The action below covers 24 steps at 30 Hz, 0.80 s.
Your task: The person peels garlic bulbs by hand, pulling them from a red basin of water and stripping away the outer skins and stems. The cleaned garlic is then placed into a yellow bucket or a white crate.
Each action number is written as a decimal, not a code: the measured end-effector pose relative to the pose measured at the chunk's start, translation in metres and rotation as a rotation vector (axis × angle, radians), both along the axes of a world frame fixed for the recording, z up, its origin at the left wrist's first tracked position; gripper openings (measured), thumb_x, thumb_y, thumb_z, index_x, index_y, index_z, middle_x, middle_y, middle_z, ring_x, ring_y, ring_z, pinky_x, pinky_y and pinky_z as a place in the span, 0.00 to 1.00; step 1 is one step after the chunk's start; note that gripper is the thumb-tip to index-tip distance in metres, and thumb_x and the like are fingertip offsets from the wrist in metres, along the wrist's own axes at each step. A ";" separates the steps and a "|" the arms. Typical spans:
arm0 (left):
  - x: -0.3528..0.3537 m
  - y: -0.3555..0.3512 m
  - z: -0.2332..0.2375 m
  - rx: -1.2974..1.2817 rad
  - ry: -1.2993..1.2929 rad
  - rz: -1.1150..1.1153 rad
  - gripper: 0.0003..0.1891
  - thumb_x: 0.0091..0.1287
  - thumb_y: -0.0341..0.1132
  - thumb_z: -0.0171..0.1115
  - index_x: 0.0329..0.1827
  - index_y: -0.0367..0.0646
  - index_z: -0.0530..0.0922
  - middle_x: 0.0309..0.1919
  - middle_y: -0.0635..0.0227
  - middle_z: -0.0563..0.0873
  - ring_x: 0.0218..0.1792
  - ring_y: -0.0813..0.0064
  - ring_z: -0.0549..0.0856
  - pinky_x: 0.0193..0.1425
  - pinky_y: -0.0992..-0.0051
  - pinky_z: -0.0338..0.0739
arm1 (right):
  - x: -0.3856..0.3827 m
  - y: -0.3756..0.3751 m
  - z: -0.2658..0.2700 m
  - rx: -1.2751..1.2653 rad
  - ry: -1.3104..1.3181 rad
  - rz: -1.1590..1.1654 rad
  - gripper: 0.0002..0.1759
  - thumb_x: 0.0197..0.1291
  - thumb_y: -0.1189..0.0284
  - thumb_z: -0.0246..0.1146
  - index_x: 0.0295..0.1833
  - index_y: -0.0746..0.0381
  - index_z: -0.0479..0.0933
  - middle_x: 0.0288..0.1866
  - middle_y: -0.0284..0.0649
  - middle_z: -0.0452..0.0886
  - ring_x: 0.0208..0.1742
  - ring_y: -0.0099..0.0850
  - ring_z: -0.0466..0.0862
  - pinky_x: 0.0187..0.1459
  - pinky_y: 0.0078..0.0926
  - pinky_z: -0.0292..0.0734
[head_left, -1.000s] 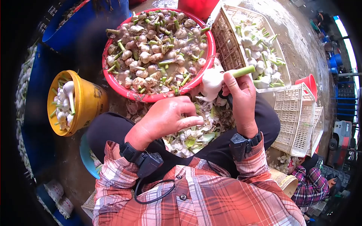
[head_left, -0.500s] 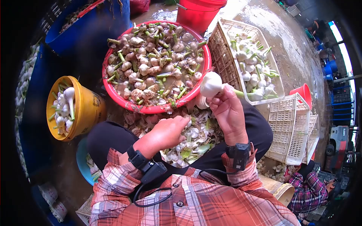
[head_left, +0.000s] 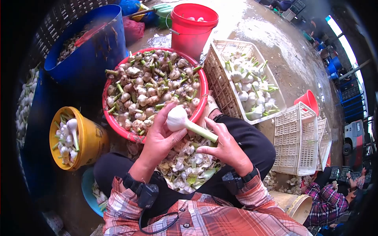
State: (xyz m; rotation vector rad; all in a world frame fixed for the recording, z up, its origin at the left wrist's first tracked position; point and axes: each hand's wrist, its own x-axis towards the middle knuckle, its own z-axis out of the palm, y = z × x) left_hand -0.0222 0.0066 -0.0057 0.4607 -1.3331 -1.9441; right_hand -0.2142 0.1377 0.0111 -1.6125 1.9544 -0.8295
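A peeled white garlic bulb [head_left: 177, 119] with a long pale green stem is held in my left hand [head_left: 154, 141], fingers behind the bulb and thumb below it. The stem slants down to the right. Around its cut end, my right hand [head_left: 228, 147] is open, thumb and fingers apart on either side. Just beyond is a red basin [head_left: 204, 98] full of unpeeled garlic in murky water. Below both hands, a heap of garlic peelings [head_left: 193, 169] lies between my legs.
A white crate [head_left: 281, 100] of cleaned garlic stands to the right, with empty crates [head_left: 293, 145] nearer. At left are a yellow bucket [head_left: 92, 139] of garlic and a blue barrel [head_left: 106, 43]. A red bucket [head_left: 193, 37] stands behind the basin. Another person [head_left: 327, 200] sits at lower right.
The garlic bulb has passed from my right hand to my left and come lower and nearer. My right hand has opened beside the stem. The view has shifted upward.
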 end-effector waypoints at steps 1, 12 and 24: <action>0.001 0.002 -0.001 0.025 -0.067 0.019 0.39 0.69 0.21 0.67 0.81 0.46 0.59 0.70 0.61 0.73 0.67 0.69 0.78 0.71 0.68 0.76 | 0.006 -0.005 0.012 0.005 -0.368 -0.029 0.47 0.58 0.62 0.78 0.79 0.58 0.63 0.62 0.46 0.78 0.63 0.36 0.80 0.62 0.33 0.78; 0.019 -0.017 0.008 -0.112 -0.279 0.302 0.11 0.78 0.39 0.62 0.51 0.39 0.82 0.59 0.63 0.83 0.54 0.76 0.83 0.59 0.73 0.79 | -0.048 -0.170 0.031 -0.294 -1.271 -0.185 0.24 0.78 0.63 0.58 0.70 0.68 0.69 0.57 0.48 0.82 0.51 0.32 0.86 0.48 0.28 0.84; 0.041 -0.022 0.044 0.053 -0.206 0.372 0.16 0.81 0.32 0.54 0.65 0.32 0.76 0.50 0.59 0.88 0.51 0.74 0.87 0.59 0.73 0.82 | -0.065 -0.259 -0.155 0.040 -0.371 -0.245 0.20 0.63 0.65 0.69 0.57 0.64 0.81 0.45 0.45 0.87 0.45 0.36 0.87 0.48 0.35 0.82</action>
